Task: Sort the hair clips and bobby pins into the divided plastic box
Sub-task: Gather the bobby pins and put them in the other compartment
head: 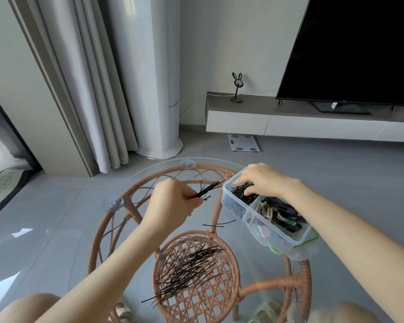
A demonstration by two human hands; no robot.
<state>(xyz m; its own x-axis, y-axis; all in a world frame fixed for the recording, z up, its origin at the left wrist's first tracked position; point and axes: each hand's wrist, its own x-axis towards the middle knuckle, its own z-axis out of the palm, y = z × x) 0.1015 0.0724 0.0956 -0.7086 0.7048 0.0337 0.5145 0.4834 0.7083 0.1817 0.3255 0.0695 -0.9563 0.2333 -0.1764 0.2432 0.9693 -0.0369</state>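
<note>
A clear divided plastic box [233, 210] sits at the right of the round glass table top [79, 229]. Its far compartment holds black bobby pins [239, 194]; the near compartment holds beige, black and green hair clips [280, 217]. My right hand [261, 180] reaches into the far compartment, fingers bent over the pins there. Just left of the box, my left hand [173, 203] is pinched on a small bundle of black bobby pins [208, 188] whose tips point toward the box. A loose heap of bobby pins [187, 269] lies on the glass in front of me. Two stray pins [217, 224] lie between heap and box.
The glass top rests on a pink rattan frame [131, 206] with suction cups [113, 203]. The box lid [301, 248] lies under the box's near end. Beyond the table are a grey floor, a scale [244, 142], a curtain, a TV cabinet [289, 122]. My knees show at the bottom.
</note>
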